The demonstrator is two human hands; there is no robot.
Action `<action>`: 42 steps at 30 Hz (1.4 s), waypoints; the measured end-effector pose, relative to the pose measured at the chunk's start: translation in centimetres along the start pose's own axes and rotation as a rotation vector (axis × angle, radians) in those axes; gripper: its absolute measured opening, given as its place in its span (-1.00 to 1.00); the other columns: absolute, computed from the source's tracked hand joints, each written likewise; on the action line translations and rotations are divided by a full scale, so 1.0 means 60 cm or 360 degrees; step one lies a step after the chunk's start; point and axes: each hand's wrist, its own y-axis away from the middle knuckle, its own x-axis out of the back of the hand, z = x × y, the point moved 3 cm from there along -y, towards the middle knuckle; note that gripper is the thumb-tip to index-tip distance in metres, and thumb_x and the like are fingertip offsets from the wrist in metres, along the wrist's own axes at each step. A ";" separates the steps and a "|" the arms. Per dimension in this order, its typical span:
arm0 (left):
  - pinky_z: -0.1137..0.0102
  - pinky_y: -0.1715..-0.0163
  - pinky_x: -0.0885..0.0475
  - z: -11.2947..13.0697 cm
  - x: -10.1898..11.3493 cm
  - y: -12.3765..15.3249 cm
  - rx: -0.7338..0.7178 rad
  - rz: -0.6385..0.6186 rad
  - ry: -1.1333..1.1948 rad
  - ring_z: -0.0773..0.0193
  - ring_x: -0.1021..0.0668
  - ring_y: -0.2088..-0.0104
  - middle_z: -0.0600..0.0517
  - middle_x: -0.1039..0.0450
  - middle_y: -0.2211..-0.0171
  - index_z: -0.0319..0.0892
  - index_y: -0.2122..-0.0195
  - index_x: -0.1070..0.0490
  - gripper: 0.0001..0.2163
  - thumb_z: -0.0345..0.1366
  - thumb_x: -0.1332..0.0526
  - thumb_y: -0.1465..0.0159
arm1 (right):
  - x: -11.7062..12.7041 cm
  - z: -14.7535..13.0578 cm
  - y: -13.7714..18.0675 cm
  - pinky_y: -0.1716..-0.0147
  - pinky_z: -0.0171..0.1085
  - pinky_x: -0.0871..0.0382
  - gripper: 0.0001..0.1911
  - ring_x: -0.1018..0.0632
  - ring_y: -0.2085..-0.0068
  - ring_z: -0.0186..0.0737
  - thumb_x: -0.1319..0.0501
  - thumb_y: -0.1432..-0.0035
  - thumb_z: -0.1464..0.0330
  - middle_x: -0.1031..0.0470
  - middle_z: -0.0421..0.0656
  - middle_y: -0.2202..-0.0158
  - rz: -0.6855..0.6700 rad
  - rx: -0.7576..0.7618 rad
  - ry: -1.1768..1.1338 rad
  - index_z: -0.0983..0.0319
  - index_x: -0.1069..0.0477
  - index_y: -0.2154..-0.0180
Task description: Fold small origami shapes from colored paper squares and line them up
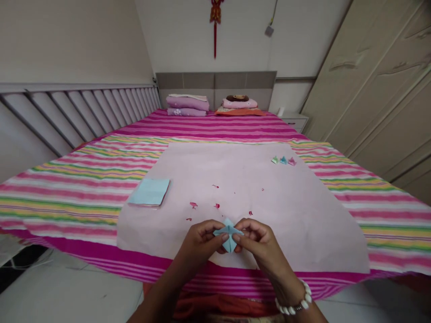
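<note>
Between my two hands is a light blue piece of folded paper (229, 229), shaped like a four-pointed star with a crease down its middle. My left hand (208, 237) pinches its left point, thumb on top. On the opposite point, my right hand (253, 237) has the same pinch; a white beaded bracelet (296, 305) circles that wrist. The fingers under the paper are partly hidden. Both hands are just above the near edge of a pale pink sheet (303, 224). To the left lies a stack of square paper (150, 192) with a light blue sheet on top.
Small folded paper pieces in green (275, 160), blue (283, 160) and pink (292, 161) sit at the sheet's far right. Red marks (193, 205) dot its middle. Beneath is a striped bedspread (84, 179). Folded bedding (187, 105) rests by the headboard (188, 81); a wardrobe (377, 80) stands right.
</note>
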 end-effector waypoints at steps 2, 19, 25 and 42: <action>0.42 0.49 -0.49 0.000 0.003 0.000 -0.0002 0.0020 0.0006 0.32 -0.54 0.54 0.02 -0.54 0.51 -0.20 0.35 -0.56 -0.84 -0.25 -0.33 -0.08 | 0.000 -0.001 -0.001 0.54 -0.34 -0.40 -0.85 -0.52 0.58 -0.30 -0.40 0.07 0.32 -0.50 -0.24 0.63 0.0006 0.0036 0.0006 0.24 -0.51 0.43; 0.51 0.50 -0.42 -0.009 -0.012 0.003 -0.0116 0.0290 0.0111 0.34 -0.54 0.54 0.08 -0.52 0.60 -0.20 0.44 -0.51 -0.89 -0.36 -0.39 0.00 | -0.007 -0.005 0.001 0.43 -0.32 -0.37 -0.86 -0.48 0.47 -0.30 -0.38 0.03 0.33 -0.47 -0.22 0.48 -0.0058 0.0141 -0.0049 0.23 -0.48 0.39; 0.47 0.40 -0.43 -0.007 -0.011 0.004 -0.0222 0.0329 -0.0098 0.32 -0.53 0.44 0.06 -0.53 0.48 -0.17 0.30 -0.53 -0.88 -0.29 -0.24 -0.18 | -0.006 0.003 -0.005 0.47 -0.37 -0.37 -0.82 -0.47 0.48 -0.34 -0.44 0.11 0.35 -0.46 -0.26 0.54 0.0119 0.0119 -0.0046 0.22 -0.50 0.42; 0.54 0.50 -0.33 -0.040 -0.018 -0.014 0.0213 0.0291 0.0546 0.43 -0.46 0.55 0.07 -0.47 0.62 -0.27 0.54 -0.48 -0.75 -0.18 -0.41 -0.01 | -0.002 0.005 -0.003 0.40 -0.30 -0.38 -0.59 -0.51 0.47 -0.30 -0.38 0.01 0.34 -0.52 -0.24 0.48 0.0198 0.0208 -0.0236 0.18 -0.44 0.07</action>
